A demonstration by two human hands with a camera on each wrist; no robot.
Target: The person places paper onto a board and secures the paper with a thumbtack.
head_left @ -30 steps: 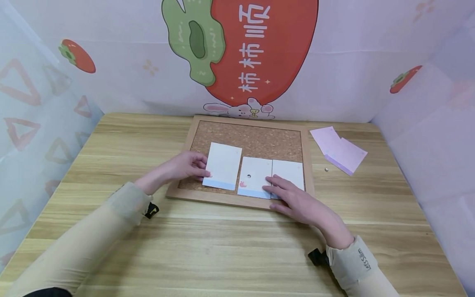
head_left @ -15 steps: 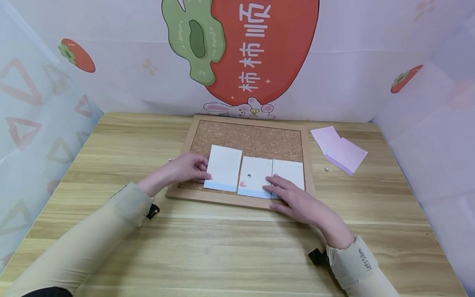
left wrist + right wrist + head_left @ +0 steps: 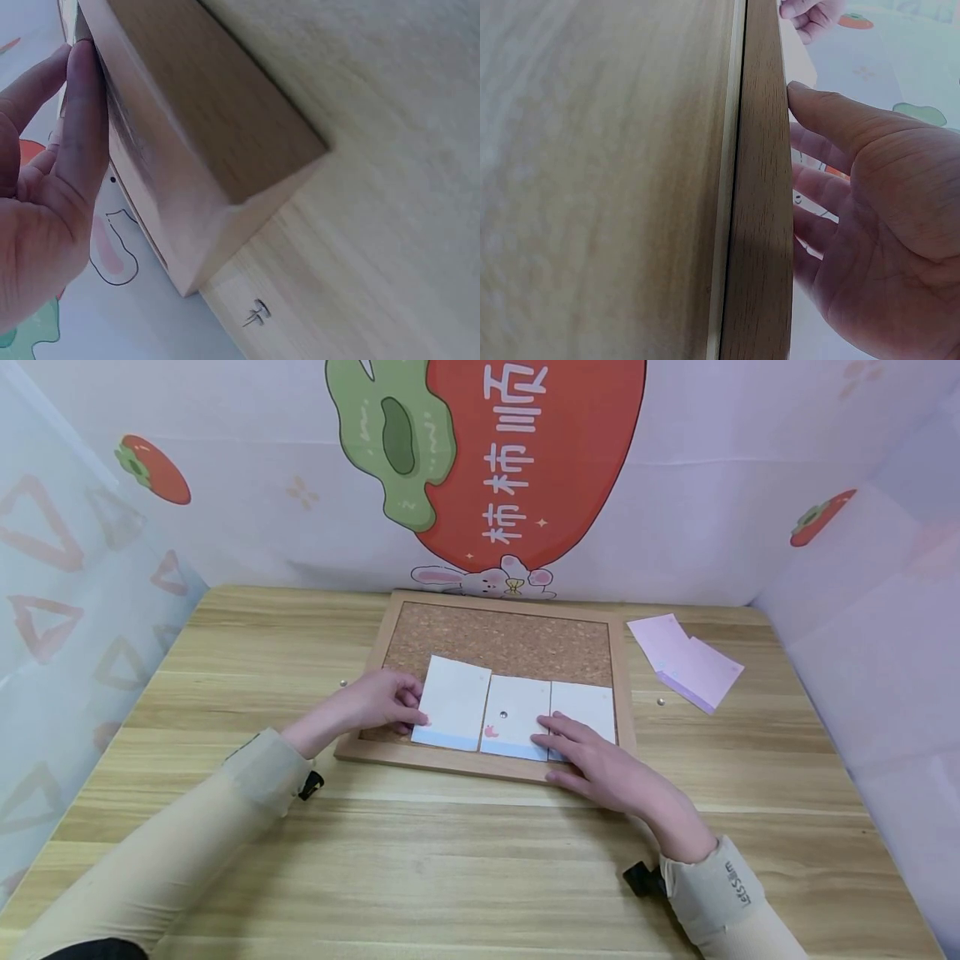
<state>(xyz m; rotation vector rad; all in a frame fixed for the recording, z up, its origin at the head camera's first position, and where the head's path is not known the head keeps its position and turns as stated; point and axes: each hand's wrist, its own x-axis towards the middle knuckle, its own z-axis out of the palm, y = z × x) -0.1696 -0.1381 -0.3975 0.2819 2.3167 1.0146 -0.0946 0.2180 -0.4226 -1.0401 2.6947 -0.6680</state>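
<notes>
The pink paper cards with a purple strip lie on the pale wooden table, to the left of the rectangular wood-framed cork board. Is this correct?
The side is wrong: the head view shows the pink paper cards on the pale wooden table, to the right of the rectangular wood-framed cork board.

Right hand (image 3: 881, 202) at the edge of the wooden frame (image 3: 762, 180), left hand (image 3: 815, 18) beyond.

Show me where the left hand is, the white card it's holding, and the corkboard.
Left hand (image 3: 380, 700), head view: middle of the hand.
Held white card (image 3: 453, 703), head view: middle of its face.
Corkboard (image 3: 510, 642), head view: bare cork in its upper half.
</notes>
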